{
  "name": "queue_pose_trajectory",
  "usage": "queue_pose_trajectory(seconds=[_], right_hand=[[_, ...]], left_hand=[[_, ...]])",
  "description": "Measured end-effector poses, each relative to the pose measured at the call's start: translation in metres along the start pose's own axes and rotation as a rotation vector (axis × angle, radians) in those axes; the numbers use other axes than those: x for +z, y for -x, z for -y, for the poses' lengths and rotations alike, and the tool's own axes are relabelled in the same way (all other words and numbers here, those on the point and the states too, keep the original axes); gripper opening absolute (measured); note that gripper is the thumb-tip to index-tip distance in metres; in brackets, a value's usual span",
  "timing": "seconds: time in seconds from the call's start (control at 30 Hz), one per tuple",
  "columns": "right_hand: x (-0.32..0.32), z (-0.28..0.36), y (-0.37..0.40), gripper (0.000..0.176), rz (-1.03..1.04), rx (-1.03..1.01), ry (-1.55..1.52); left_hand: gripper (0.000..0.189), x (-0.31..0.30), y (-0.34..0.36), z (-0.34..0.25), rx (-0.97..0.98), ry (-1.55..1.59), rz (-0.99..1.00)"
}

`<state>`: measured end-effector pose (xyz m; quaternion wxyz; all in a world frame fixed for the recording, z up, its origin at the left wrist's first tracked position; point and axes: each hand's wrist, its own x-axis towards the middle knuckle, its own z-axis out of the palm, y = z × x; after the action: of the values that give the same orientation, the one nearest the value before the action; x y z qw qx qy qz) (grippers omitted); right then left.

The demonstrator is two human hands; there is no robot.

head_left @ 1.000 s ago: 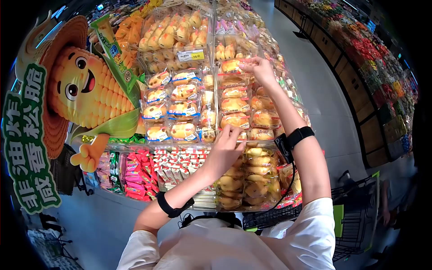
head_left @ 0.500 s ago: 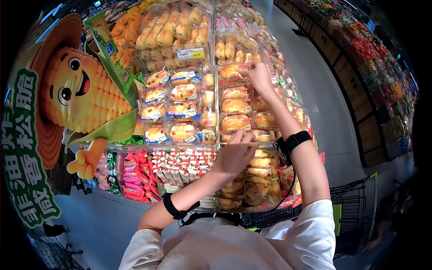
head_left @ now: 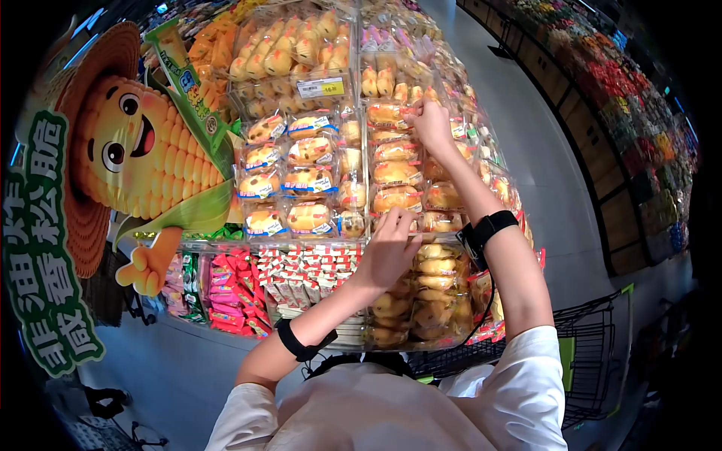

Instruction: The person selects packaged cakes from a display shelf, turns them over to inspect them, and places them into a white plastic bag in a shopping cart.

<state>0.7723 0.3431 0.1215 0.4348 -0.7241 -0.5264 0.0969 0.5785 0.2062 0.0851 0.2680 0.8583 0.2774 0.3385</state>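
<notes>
In the head view, my right hand (head_left: 432, 126) is closed in a pinch at the right end of a wrapped bread (head_left: 388, 115) near the back of its column. My left hand (head_left: 386, 252) is lower, over the front edge of the bin. Its fingers are slightly apart and reach to the front wrapped bread (head_left: 397, 198); its fingertips seem to rest on or just before that pack. Between the hands lie more breads in clear wrappers with red print (head_left: 397, 173).
Blue-labelled wrapped breads (head_left: 307, 180) fill the compartment to the left. A price tag (head_left: 321, 88) hangs behind them. Red-and-white packs (head_left: 308, 267) and bagged round buns (head_left: 436, 301) sit below. A corn-figure sign (head_left: 143, 150) stands left; a shopping cart (head_left: 594, 353) is right.
My left hand has shifted a little forward, its fingers reaching further over the front bread. My right hand keeps its pinch at the back bread. The view has shifted slightly.
</notes>
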Motion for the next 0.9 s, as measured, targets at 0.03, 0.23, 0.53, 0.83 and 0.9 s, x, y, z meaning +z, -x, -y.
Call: queue_pose_trajectory(seconds=[0.03,0.23,0.53,0.83,0.9], right_hand=[[-0.005,0.006,0.002,0.028,-0.005,0.013,-0.075],[-0.017,0.015,0.005,0.038,0.024,0.045,-0.078],[-0.011,-0.004,-0.012,0.039,0.087,0.005,-0.029],[-0.035,0.048,0.038,0.047,-0.254,-0.144,-0.057],[-0.048,0.090,0.078,0.041,-0.282,-0.119,-0.355]], left_hand=[[0.029,-0.001,-0.001,0.000,0.004,0.001,-0.005],[0.032,0.004,-0.003,-0.002,-0.034,-0.018,-0.010],[0.029,0.000,-0.003,-0.003,-0.025,0.001,0.002],[0.017,-0.010,0.017,-0.013,0.033,0.107,0.004],[0.018,-0.023,0.030,-0.034,0.010,0.165,0.021]])
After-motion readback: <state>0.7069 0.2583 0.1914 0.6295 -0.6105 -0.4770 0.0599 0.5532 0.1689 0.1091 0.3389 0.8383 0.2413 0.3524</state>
